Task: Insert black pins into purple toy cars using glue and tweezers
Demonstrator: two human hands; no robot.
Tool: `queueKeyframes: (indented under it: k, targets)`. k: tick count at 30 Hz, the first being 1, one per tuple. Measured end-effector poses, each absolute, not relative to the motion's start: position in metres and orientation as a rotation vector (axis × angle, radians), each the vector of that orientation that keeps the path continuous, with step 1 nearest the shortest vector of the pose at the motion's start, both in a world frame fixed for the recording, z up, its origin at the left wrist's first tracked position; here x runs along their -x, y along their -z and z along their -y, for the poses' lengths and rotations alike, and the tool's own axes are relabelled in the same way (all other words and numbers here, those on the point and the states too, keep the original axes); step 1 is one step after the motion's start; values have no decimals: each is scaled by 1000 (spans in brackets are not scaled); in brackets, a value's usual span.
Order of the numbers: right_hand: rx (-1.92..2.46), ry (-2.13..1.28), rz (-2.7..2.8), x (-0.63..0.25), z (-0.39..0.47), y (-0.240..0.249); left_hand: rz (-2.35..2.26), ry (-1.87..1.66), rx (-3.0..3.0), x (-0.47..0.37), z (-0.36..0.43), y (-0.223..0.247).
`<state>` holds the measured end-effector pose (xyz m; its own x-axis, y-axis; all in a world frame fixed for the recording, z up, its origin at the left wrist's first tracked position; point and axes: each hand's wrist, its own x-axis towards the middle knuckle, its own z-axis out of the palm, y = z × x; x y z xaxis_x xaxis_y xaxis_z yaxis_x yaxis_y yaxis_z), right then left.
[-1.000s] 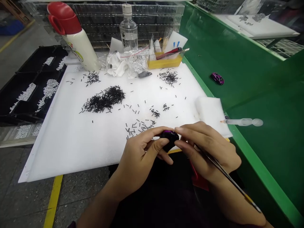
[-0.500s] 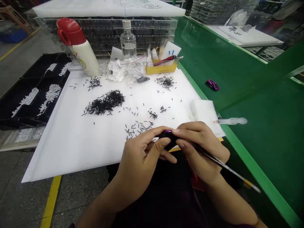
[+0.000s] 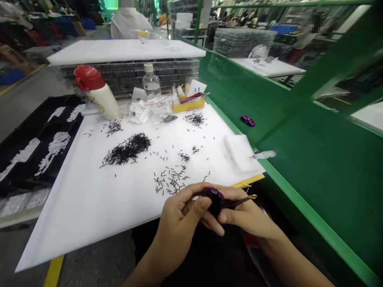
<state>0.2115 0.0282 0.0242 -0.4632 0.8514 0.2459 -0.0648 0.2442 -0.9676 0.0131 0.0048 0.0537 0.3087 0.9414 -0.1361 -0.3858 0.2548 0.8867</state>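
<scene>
Between my fingers, over the near edge of the white board (image 3: 89, 207), is a small purple-and-black toy car (image 3: 215, 201). My left hand (image 3: 182, 223) grips its left side with thumb and fingers. My right hand (image 3: 248, 215) touches the car's right side and holds a thin tool (image 3: 243, 200), whose tip points to the right. Small black pins lie on the board: a dense pile (image 3: 127, 149), a loose scatter (image 3: 170, 179) just beyond my hands, and smaller clusters. A second purple toy car (image 3: 248, 120) rests on the green surface (image 3: 299, 167).
A white flask with red lid (image 3: 104, 99), a glass bottle (image 3: 152, 85), crumpled plastic (image 3: 152, 109) and a yellow tool box (image 3: 188, 105) stand at the board's back. Black trays (image 3: 20, 131) are left. A foam block (image 3: 241, 151) is right. A person (image 3: 130, 22) sits beyond.
The view has tilted up, showing more of the background. The tool in my right hand has swung from pointing down-right to slightly up-right, and the car's underside now shows more.
</scene>
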Motion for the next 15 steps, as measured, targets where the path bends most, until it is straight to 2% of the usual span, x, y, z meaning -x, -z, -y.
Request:
queueKeyframes:
  k: [2, 4, 6, 9, 12, 15]
  targets:
    - [770, -1290, 1645, -230, -16, -25, -715, -939, -925, -15, -2, -47]
    - [977, -1169, 1634, -262, -1, -29, -716, -899, -1002, -15, -1, -42]
    - [1499, -886, 1580, -305, 15, -34, -789, -922, -1043, -11, -3, -39]
    - [2522, -335, 1224, -374, 35, -42, -930, -1008, -1021, -4, -6, -38]
    - [2830, -96, 1007, -418, 40, -45, -1008, -1084, -976, 0, -9, -37]
    - [2856, 38, 1049, -434, 22, -44, -1045, -1121, -962, 0, -8, -36]
